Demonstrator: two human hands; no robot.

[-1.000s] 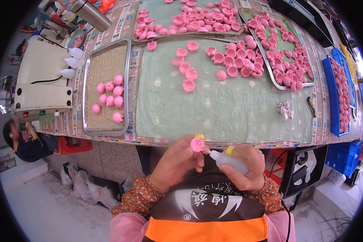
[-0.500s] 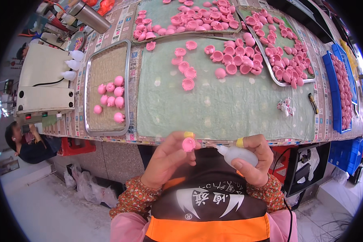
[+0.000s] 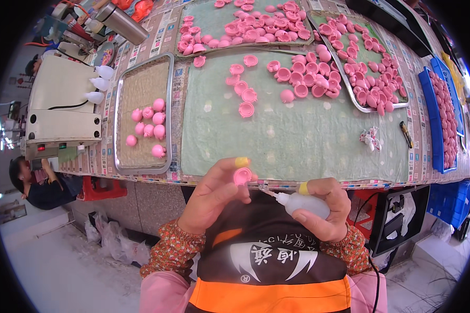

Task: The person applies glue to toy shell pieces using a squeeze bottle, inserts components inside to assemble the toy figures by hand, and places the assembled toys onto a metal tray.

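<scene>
Between the fingers of my left hand [image 3: 214,195] is a pink half-shell [image 3: 242,176], its hollow side facing me. A soft white squeeze bottle [image 3: 308,204] with a thin nozzle lies in my right hand [image 3: 329,206]. Its tip points left toward the shell, a short gap apart from it. Yellow tape wraps a finger on each hand. Both hands are at the table's front edge, above my apron. Just beyond them, several loose pink half-shells [image 3: 246,109] form a crooked row on the green cloth [image 3: 219,141].
A metal-rimmed tray [image 3: 168,130] at left holds several round pink pieces. More half-shells fill a right tray [image 3: 368,108] and a far tray [image 3: 214,50]. A crumpled tissue [image 3: 369,140] and a marker pen [image 3: 406,134] lie at right. A beige machine [image 3: 62,99] stands at far left.
My left hand with the half-shell has risen slightly and shifted a little left. The squeeze bottle has moved slightly left too, and its nozzle tip shows more plainly.
</scene>
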